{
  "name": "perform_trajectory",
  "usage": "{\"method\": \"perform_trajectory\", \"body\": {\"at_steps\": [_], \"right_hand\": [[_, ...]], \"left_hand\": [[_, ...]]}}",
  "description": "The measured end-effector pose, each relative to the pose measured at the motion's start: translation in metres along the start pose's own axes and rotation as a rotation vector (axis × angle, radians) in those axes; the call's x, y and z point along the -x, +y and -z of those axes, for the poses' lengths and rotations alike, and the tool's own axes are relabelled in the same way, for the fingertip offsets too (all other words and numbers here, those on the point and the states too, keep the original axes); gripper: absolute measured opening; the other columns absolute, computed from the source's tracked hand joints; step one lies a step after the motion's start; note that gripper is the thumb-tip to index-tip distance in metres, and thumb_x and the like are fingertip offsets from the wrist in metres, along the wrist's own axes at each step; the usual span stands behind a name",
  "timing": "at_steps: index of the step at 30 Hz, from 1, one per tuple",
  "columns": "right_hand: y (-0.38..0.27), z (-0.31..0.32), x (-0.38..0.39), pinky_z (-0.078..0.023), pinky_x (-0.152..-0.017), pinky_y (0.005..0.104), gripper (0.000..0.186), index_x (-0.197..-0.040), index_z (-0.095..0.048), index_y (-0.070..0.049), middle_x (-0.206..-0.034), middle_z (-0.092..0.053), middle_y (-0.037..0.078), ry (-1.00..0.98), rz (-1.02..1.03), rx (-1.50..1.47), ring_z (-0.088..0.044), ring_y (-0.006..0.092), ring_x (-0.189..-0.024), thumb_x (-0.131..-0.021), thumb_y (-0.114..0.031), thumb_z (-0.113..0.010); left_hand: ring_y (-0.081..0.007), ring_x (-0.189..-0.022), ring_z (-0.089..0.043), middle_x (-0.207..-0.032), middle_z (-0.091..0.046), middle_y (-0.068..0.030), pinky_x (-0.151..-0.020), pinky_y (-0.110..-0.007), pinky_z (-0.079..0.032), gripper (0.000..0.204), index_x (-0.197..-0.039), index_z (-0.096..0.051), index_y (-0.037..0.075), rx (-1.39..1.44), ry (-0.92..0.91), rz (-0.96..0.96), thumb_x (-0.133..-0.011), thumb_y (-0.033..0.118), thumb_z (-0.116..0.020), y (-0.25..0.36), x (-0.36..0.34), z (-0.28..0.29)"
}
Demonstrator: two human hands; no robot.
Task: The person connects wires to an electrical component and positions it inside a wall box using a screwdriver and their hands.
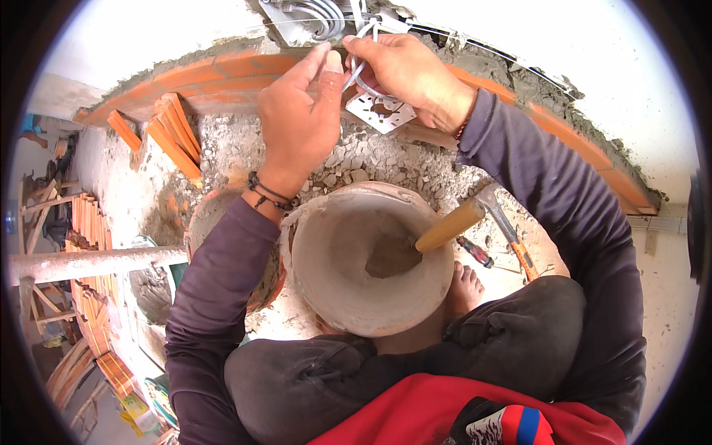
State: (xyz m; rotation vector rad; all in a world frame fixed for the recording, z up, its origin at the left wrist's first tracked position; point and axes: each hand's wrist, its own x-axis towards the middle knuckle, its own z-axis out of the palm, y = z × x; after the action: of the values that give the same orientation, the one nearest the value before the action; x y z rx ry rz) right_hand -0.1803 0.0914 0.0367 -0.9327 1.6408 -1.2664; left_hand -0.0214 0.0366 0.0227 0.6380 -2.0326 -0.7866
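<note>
At the top of the brickwork, my right hand (411, 78) is closed on a looped pale grey cable (360, 73), pinched between thumb and fingers. Just left of it, my left hand (300, 119) is raised with its thumb and forefinger tips brought close together. Whatever may be between those tips is too small to make out. Below the cable, next to my right hand's fingers, is a square metal electrical box (380, 113) with holes in it. Above both hands, a grey panel (293, 22) carries a bundle of grey cables (324, 18).
Between my legs stands a mortar-coated bucket (319, 297) with a wooden handle (450, 225) leaning in it. A hammer (510, 230) and a screwdriver (475, 252) lie to its right. Another bucket (215, 215) is partly behind my left arm. Loose bricks (174, 133) lean at the left.
</note>
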Motion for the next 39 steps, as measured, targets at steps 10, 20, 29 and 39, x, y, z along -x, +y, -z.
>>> {"method": "perform_trajectory", "body": {"at_steps": [10, 20, 29, 39], "right_hand": [[-0.020, 0.002, 0.025, -0.047, -0.060, 0.0301, 0.046, -0.095, -0.067, 0.000, -0.082, -0.066, 0.005, -0.014, 0.037, 0.087, -0.057, 0.0107, -0.071, -0.102, -0.045, -0.061], [-0.047, 0.040, 0.047, -0.055, -0.080, 0.0247, 0.019, -0.113, -0.066, -0.004, -0.102, -0.067, 0.001, -0.140, 0.336, 0.045, -0.063, 0.0083, -0.092, -0.104, -0.020, -0.059], [-0.042, 0.060, 0.050, -0.048, -0.063, 0.0254, 0.007, -0.097, -0.066, -0.003, -0.079, -0.064, -0.001, 0.031, 0.511, 0.562, -0.056, 0.0070, -0.069, -0.098, -0.007, -0.061], [-0.035, 0.067, 0.047, -0.049, -0.061, 0.0226, 0.014, -0.108, -0.070, -0.005, -0.082, -0.065, -0.004, -0.058, 0.254, 0.598, -0.056, 0.0049, -0.065, -0.102, -0.017, -0.064]], "left_hand": [[-0.0172, -0.101, -0.073, -0.116, -0.073, -0.0184, -0.078, -0.027, -0.059, 0.033, -0.129, -0.061, -0.008, 0.171, -0.046, 0.049, -0.100, 0.006, -0.067, -0.008, 0.009, -0.012], [-0.0117, -0.082, -0.071, -0.101, -0.073, -0.0072, -0.072, -0.027, -0.062, 0.024, -0.111, -0.068, -0.004, 0.222, -0.199, 0.364, -0.098, 0.016, -0.073, 0.014, 0.005, -0.001], [-0.0135, -0.083, -0.071, -0.097, -0.071, -0.0049, -0.074, -0.029, -0.062, 0.018, -0.111, -0.068, 0.000, 0.629, -0.132, 0.511, -0.102, 0.015, -0.068, 0.019, 0.003, -0.011], [-0.0178, -0.087, -0.073, -0.100, -0.069, -0.0051, -0.075, -0.032, -0.060, 0.013, -0.110, -0.065, 0.004, 0.705, -0.175, 0.741, -0.105, 0.014, -0.060, 0.030, -0.005, -0.006]]}}
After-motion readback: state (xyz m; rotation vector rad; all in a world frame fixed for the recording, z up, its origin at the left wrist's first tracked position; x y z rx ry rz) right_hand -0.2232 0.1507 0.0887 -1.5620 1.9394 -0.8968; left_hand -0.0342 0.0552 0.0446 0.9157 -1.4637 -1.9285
